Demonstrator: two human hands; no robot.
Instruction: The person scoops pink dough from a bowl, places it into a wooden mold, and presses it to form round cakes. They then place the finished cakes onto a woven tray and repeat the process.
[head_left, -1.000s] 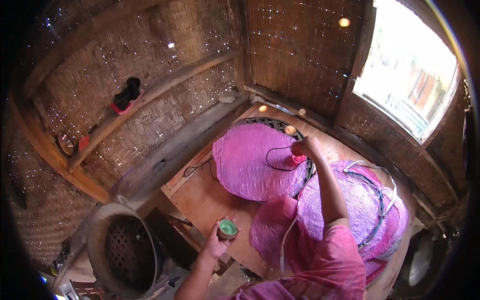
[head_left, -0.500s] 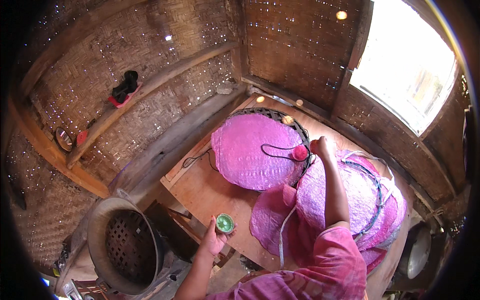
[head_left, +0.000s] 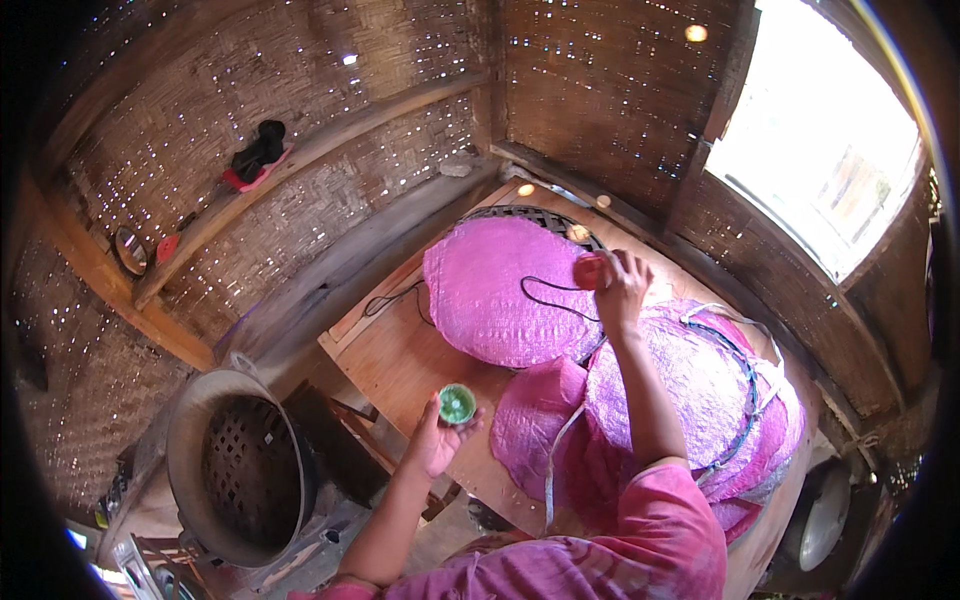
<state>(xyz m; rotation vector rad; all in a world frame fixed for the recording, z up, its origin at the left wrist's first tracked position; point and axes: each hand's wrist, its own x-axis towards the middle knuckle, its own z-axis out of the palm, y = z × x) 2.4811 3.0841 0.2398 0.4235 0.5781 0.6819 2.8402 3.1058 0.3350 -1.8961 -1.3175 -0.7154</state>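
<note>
The left hand (head_left: 432, 442) is at the near side, by the left edge of the bench (head_left: 375, 365); its grip is closed around a small round cup (head_left: 457, 404), held up with its open top showing, and green stuff (head_left: 456, 405) is inside; the right hand (head_left: 626, 290) is farther off and to the right, stretched over the bench; its grip is pinching a small red round thing (head_left: 589, 270), which is at the far right edge of a big pink sheet (head_left: 490, 310).

The pink sheet is round and lies flat on a dark woven tray (head_left: 530, 213), whose far rim peeks out; a thin black cord (head_left: 545, 302) makes a loop on the sheet, just left of the right hand; near and to the right is a pile of pink sheets (head_left: 640, 400), under the right arm; a white strap (head_left: 550, 470) and a blue-green cord (head_left: 750, 375) lie on the pile.

On the near left, apart from the bench, is a big round pot (head_left: 190, 450), with a part full of holes inside; a black thing (head_left: 258, 150) sits on a wood beam (head_left: 330, 145) on the left wall; a bright window (head_left: 825, 150) is at the far right.
</note>
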